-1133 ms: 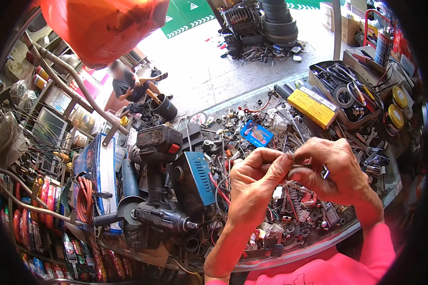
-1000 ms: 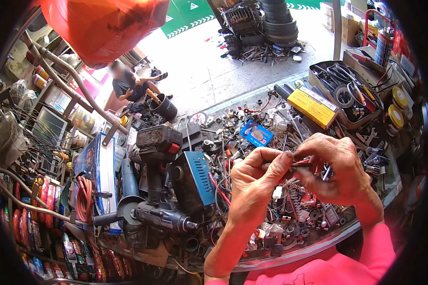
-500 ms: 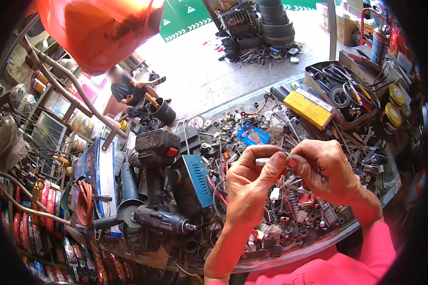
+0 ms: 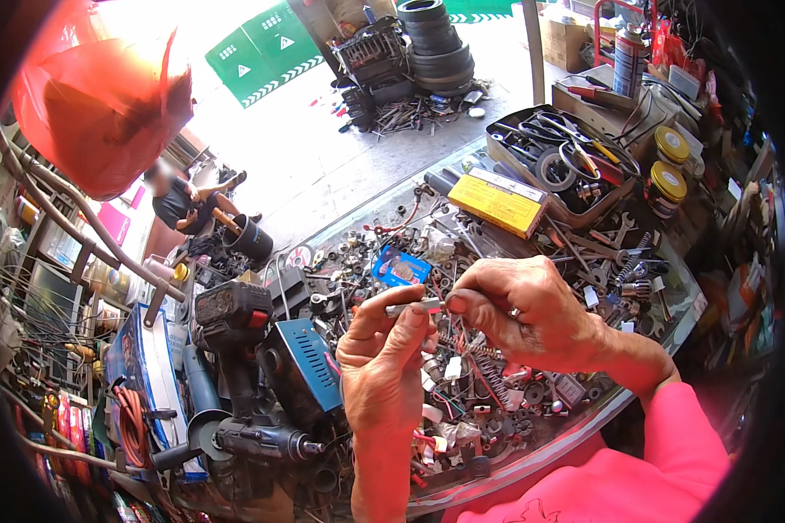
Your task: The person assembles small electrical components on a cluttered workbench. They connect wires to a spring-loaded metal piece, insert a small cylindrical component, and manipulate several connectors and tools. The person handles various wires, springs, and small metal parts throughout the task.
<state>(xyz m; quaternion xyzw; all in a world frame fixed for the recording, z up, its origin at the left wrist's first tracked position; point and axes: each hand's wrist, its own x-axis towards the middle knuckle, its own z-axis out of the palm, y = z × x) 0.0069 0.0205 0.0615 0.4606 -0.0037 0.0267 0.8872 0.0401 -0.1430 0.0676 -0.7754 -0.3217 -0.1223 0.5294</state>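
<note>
**Grey cylinder (image 4: 431, 305) above the desk (image 4: 685, 302)**

Your left hand (image 4: 379, 357) is pinching and partly hiding it; your right hand (image 4: 532, 314) is bunching its fingers (image 4: 469, 307) at the 3 o'clock end, grip unclear. Toward 1 o'clock, a yellow box (image 4: 495, 207) is bearing illegible print; beyond, an open case (image 4: 503, 159) is holding cables (image 4: 563, 158).

left hand (image 4: 379, 359) partly hides the grey rod (image 4: 431, 306) (right tip unclear); lower edge crops the pink shirt (image 4: 602, 479).

- On my left, a black impact wrench (image 4: 246, 375) stands beside a blue-fronted box (image 4: 310, 364).
- To my right I see two yellow-lidded jars (image 4: 667, 183).
- Ahead of me: stacked tires (image 4: 436, 54) and, farther left, a person (image 4: 176, 202) seated beside a black bucket (image 4: 251, 239).
</note>
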